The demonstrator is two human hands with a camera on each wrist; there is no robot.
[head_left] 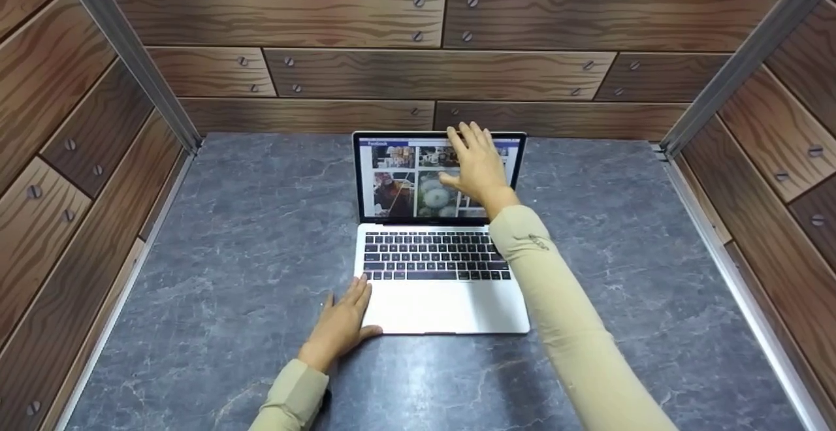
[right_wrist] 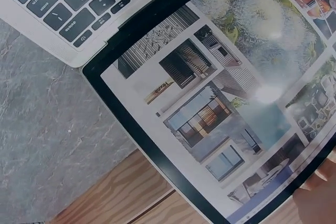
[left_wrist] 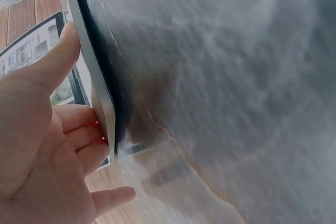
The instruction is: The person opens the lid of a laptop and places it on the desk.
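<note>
A silver laptop [head_left: 418, 307] stands unfolded on the grey marbled table, its lit screen [head_left: 394, 189] showing a grid of pictures. At the laptop's front left corner, my left hand [head_left: 339, 326] touches the base, fingers along the side edge and thumb by the front edge. The left wrist view shows this left hand [left_wrist: 42, 140] against the thin laptop edge [left_wrist: 94, 72]. My right hand [head_left: 480, 166] spreads over the screen's upper right, fingertips reaching past the top rim. In the right wrist view, fingers [right_wrist: 315, 195] meet the rim of the screen [right_wrist: 157, 156].
Wood-plank-patterned walls [head_left: 346, 13] enclose the table [head_left: 248, 274] at the back and both sides. Grey metal posts [head_left: 130, 46] stand at the back corners. The table surface extends on both sides of the laptop and in front of it.
</note>
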